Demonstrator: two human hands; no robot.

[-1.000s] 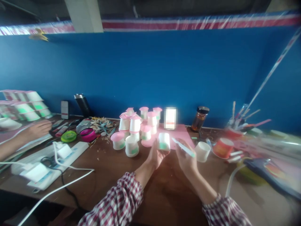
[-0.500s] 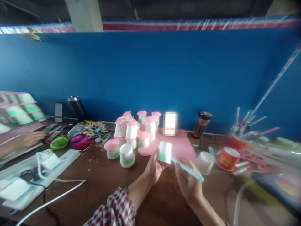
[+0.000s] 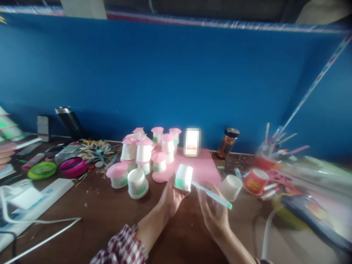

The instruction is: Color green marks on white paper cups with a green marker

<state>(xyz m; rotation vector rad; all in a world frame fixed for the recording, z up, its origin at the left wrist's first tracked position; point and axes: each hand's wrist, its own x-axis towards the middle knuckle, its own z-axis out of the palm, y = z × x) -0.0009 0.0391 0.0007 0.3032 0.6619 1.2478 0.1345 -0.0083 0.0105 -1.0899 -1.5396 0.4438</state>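
My left hand [image 3: 173,198] is closed around the lower part of a white paper cup [image 3: 184,176], held upside down above the table. A green band colours the cup's lower side. In my right hand [image 3: 213,207] is a marker pen [image 3: 211,194] with a pale barrel and a green end. Its other end points at the cup's right side; whether it touches I cannot tell. Just right of that hand stands a plain white paper cup [image 3: 232,187]. Left of my left hand are an upturned cup stack [image 3: 137,183] and several cups with pink paper tops [image 3: 144,150].
Pink paper [image 3: 198,161] lies behind my hands, with a bright blurred screen [image 3: 191,142] on it. A dark-lidded jar [image 3: 228,143] and a red cup [image 3: 255,181] stand right. A power strip [image 3: 35,205] with cables lies left. Part of another person's hand [image 3: 7,156] shows at far left.
The whole view has shifted right, so everything sits further left. My hands hold the same cup and marker in nearly the same pose. The other person's hand has mostly left the frame.
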